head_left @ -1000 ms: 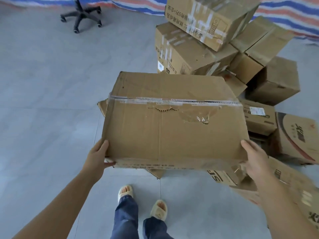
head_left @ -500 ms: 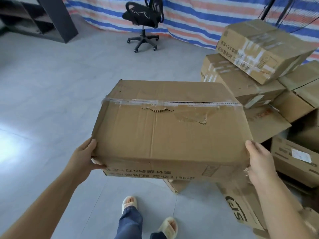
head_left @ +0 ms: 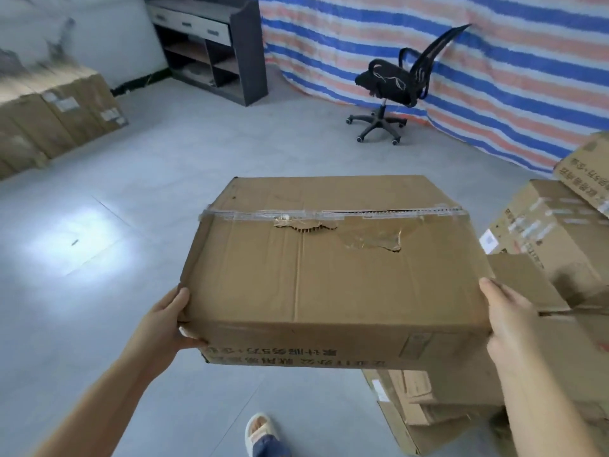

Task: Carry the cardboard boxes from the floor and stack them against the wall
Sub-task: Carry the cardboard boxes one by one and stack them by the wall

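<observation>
now we hold the carried box (head_left: 333,272) off the floor beside the pile (head_left: 540,239), left hand (head_left: 164,328) and right hand (head_left: 514,324) gripping its near corners, where torn tape could let it sag.

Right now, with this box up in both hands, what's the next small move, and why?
Probably turn a little further left and step toward the row of boxes along the white wall. The carried box is off the floor, with the left hand and right hand on its sides, the pile sits to the right, and the grey floor toward that row looks open.
</observation>
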`<state>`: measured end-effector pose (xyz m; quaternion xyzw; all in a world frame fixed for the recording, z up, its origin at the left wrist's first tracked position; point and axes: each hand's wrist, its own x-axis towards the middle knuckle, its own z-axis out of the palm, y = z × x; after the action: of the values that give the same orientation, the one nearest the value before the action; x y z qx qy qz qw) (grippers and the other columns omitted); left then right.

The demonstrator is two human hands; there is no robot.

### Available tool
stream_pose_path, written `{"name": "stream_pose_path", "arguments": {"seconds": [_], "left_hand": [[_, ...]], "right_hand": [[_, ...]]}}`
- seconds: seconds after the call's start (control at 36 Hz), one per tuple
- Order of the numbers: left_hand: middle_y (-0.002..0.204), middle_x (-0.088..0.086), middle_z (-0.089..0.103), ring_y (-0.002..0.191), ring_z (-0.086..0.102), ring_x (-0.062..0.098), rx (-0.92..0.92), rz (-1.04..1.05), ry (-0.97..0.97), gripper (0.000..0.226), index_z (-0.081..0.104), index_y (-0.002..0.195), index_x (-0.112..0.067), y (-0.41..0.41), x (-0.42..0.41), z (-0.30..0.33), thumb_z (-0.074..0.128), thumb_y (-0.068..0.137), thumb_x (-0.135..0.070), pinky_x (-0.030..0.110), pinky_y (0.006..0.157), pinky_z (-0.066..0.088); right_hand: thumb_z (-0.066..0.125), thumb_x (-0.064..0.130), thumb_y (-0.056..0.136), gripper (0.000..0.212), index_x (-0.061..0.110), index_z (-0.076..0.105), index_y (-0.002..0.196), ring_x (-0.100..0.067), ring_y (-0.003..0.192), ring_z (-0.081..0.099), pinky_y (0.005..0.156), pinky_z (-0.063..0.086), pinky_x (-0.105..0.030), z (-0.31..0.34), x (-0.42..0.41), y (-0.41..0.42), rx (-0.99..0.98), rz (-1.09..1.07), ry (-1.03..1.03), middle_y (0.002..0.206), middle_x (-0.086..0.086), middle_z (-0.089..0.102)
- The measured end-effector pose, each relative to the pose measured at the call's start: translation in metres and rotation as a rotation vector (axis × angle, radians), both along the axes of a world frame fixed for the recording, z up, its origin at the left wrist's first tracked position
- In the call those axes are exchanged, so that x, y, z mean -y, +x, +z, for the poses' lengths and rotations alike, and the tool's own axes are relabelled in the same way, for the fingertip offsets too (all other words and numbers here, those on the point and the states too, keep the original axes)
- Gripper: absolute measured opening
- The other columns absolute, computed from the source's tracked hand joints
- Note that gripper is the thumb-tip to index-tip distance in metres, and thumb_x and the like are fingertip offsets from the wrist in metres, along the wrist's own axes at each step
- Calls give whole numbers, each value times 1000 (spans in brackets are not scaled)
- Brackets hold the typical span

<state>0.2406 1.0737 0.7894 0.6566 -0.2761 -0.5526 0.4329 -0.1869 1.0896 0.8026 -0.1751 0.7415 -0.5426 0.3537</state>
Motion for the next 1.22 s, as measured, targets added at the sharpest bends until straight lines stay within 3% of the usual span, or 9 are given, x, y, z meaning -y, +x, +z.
{"name": "stream_pose_path", "arguments": {"seconds": [0.31, 0.42, 0.47, 0.56, 0.64, 0.75, 1.03, 1.17, 1.22], "left_hand": [[115, -1, 61, 99, 57, 20, -37, 164, -23, 24, 57, 121, -21, 121, 49, 5, 43, 102, -25, 60, 79, 53], [116, 0, 60, 101, 56, 22, -39, 202, -13, 23, 57, 120, -22, 143, 67, 3, 43, 102, -26, 54, 65, 58], [115, -1, 60, 105, 54, 25, -44, 220, -6, 22, 57, 119, -23, 150, 78, 1, 44, 102, -26, 53, 62, 58], [113, 1, 60, 106, 53, 27, -48, 244, -5, 21, 58, 116, -23, 162, 99, -2, 44, 101, -26, 54, 62, 58], [114, 0, 60, 108, 53, 27, -43, 271, -4, 20, 58, 115, -22, 170, 128, -3, 44, 101, -26, 55, 61, 58], [116, 0, 60, 110, 53, 28, -34, 294, -18, 21, 58, 116, -22, 178, 179, -6, 44, 101, -26, 56, 68, 57], [116, 1, 61, 105, 55, 25, -69, 371, -40, 28, 57, 125, -20, 180, 332, -7, 44, 101, -26, 58, 62, 57], [106, 4, 61, 96, 54, 23, -64, 434, -17, 27, 59, 121, -18, 185, 386, -9, 42, 102, -25, 57, 70, 56], [105, 5, 60, 94, 54, 24, -61, 471, -3, 27, 58, 122, -17, 193, 405, -11, 43, 101, -24, 58, 66, 57]], "right_hand": [[62, 32, 89, 19, 18, 65, 77, -21, 105, 58, 102, 42, -44, 2, 96, 115, -28, 140, 20, 116, -7, 66], [62, 30, 88, 43, -10, 56, 102, -19, 81, 43, 79, 31, -31, 2, 137, 136, -27, 161, -23, 102, -13, 63], [65, 39, 77, 54, -11, 57, 97, -19, 80, 41, 76, 29, -31, 2, 157, 144, -43, 178, -19, 79, -17, 50], [72, 60, 57, 73, -5, 53, 83, -21, 77, 43, 75, 29, -33, 2, 190, 159, -85, 231, -10, 81, -15, 53], [67, 46, 80, 51, -3, 56, 83, -50, 87, 55, 76, 32, -35, 12, 223, 179, -109, 291, -7, 111, -36, 57], [56, 24, 95, 20, 6, 61, 86, -30, 82, 54, 77, 37, -35, 9, 291, 186, -123, 344, -17, 89, -20, 60], [56, 25, 95, 27, 8, 59, 73, -22, 75, 50, 74, 38, -32, 6, 486, 192, -46, 433, -64, 86, -7, 54], [56, 25, 94, 39, -13, 53, 98, -20, 79, 45, 76, 34, -33, 8, 562, 207, -44, 507, -48, 110, -38, 53], [56, 23, 95, 38, -14, 53, 101, -20, 78, 45, 73, 36, -31, 7, 591, 216, -30, 517, -32, 97, -37, 55]]}}
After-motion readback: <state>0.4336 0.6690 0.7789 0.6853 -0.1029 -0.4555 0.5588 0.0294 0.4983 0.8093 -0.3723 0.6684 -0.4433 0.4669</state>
